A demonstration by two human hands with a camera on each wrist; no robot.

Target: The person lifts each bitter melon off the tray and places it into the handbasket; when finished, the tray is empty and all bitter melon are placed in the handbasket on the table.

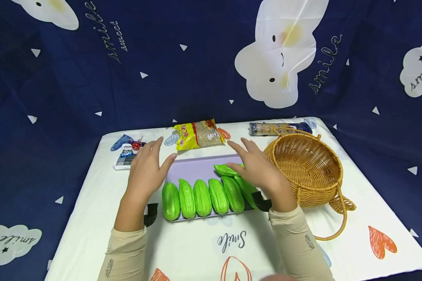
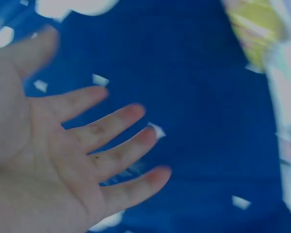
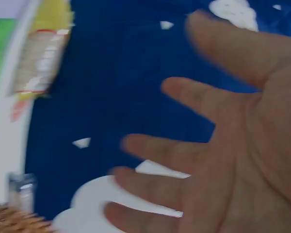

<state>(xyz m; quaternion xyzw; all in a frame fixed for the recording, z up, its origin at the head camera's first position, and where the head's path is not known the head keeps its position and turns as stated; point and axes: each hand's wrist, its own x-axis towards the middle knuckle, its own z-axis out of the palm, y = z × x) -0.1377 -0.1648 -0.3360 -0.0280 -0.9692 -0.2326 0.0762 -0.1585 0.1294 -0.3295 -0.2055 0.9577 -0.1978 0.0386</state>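
Observation:
Both hands are raised over the table with fingers spread and nothing in them. In the head view my left hand (image 1: 145,168) is above the left end of a lilac tray (image 1: 190,166); its spread palm fills the left of the left wrist view. My right hand (image 1: 258,166) hovers over the tray's right end and hides part of it. Several green bitter melons (image 1: 202,198) lie in a row along the tray's front. Another green bitter melon (image 1: 226,169) lies crosswise behind them, partly covered by the right hand.
A wicker basket (image 1: 306,171) lies tipped at the right, its handle towards the front. Behind the tray is a yellow food bag (image 1: 200,134); a clear-and-blue packet (image 1: 263,128) lies at the back right. A white package (image 1: 124,158) and red-wrapped candy (image 1: 137,145) are at the left.

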